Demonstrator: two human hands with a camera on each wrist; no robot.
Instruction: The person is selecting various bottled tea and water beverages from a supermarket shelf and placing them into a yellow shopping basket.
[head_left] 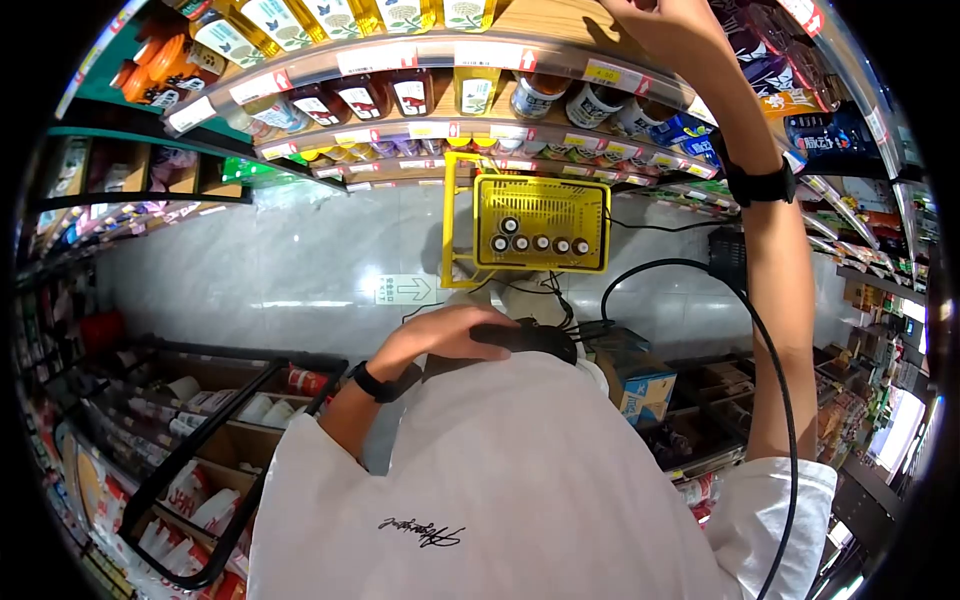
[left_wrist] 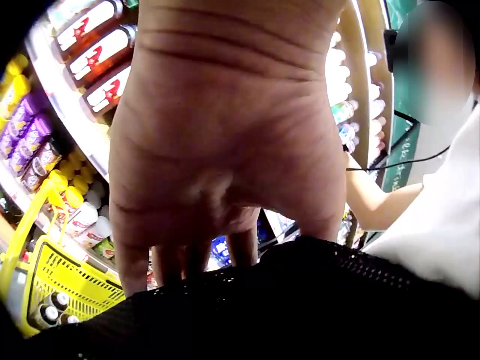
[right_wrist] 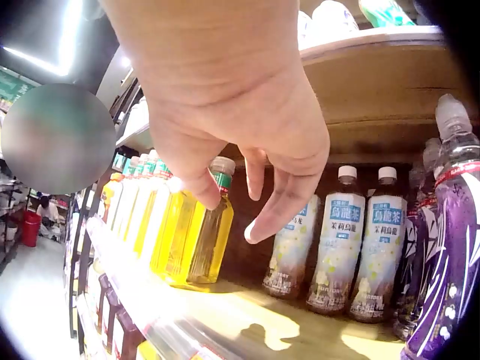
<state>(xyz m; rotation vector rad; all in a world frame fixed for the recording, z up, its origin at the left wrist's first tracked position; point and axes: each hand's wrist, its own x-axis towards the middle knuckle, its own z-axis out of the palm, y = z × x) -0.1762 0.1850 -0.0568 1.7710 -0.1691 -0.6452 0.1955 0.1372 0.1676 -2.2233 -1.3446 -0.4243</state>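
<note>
Yellow liquid fills the end bottle, upright on the wooden shelf beside my thumb; whether they touch, I cannot tell. The fingers of my right hand hang apart, gripping nothing. Oolong tea bottles stand across the gap; a sideways brush could topple one. My left hand, fingers loosely straight, rests at my waist.

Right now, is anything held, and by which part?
The right hand holds nothing, its fingers apart near shelved bottles. The left hand rests on a black item; whether it grips cannot be told.
</note>
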